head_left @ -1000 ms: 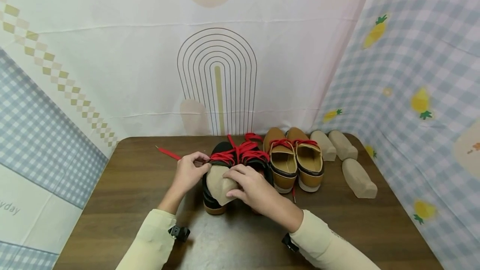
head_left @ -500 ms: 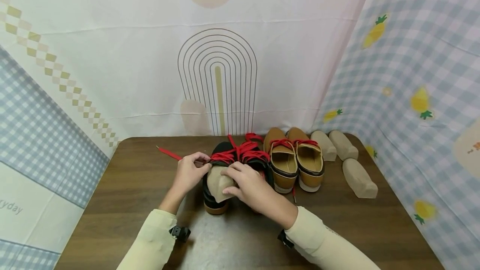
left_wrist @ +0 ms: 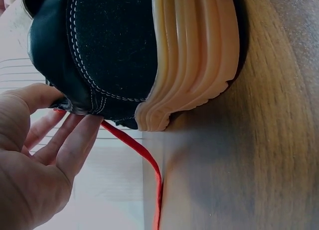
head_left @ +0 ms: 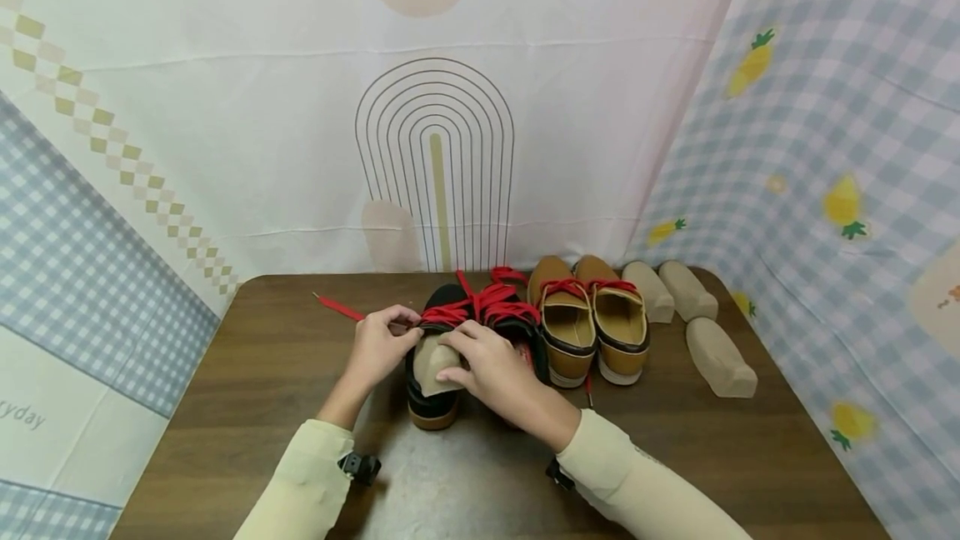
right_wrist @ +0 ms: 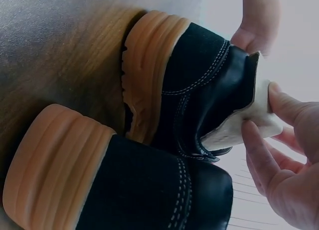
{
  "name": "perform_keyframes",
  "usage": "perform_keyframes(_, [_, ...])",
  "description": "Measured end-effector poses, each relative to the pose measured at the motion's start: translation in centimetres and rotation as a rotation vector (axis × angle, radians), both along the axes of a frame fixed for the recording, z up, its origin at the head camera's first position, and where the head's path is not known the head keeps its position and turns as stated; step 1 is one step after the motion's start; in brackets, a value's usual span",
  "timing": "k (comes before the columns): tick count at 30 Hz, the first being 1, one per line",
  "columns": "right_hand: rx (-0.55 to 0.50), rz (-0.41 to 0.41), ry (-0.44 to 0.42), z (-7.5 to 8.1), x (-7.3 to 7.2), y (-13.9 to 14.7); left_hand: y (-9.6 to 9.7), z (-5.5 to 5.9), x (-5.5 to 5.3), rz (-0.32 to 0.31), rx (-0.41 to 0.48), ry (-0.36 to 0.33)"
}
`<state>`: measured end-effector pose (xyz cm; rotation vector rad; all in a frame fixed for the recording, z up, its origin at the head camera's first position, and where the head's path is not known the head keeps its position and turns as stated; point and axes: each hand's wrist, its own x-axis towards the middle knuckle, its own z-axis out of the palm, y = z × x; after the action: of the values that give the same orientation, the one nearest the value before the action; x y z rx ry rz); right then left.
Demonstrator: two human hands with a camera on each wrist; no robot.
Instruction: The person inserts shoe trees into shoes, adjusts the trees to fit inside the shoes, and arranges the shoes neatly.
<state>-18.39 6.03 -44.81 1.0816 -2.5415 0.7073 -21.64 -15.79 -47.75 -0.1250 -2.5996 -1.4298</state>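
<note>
A pair of black shoes with tan soles and red laces stands side by side, heels toward me. In the left black shoe (head_left: pixel 432 407) a beige moulded-pulp shoe insert (head_left: pixel 431 363) sits partway in the opening, its rear end tilted up. My right hand (head_left: pixel 491 369) pinches that rear end between thumb and fingers, as the right wrist view also shows. My left hand (head_left: pixel 381 344) pinches the same shoe's edge beside the lacing. A red lace (left_wrist: pixel 149 157) trails from there onto the tabletop. My right forearm partly hides the right black shoe (right_wrist: pixel 144 185).
Two brown shoes (head_left: pixel 568 361) with red laces stand close by on the right. Beyond them lie three more beige inserts (head_left: pixel 720 357). The wooden table (head_left: pixel 262 373) meets a patterned cloth at the back and sides.
The insert has slid forward and deeper into the left black shoe, with my right hand moving along. My left hand stays at the shoe's edge.
</note>
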Motion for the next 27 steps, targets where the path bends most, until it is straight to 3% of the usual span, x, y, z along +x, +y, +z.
perform_keyframes(11, [-0.013,-0.007,-0.016,-0.3,-0.7,-0.4,0.0,0.0,0.0,-0.005,-0.009,-0.007])
perform_keyframes(19, [0.041,-0.024,-0.132,0.4,-1.1,-0.4,-0.1,-0.1,-0.2,-0.015,-0.006,-0.011])
perform_keyframes(27, [-0.028,0.032,-0.263,0.6,-1.3,0.1,0.0,0.0,-0.1,-0.013,0.005,-0.021])
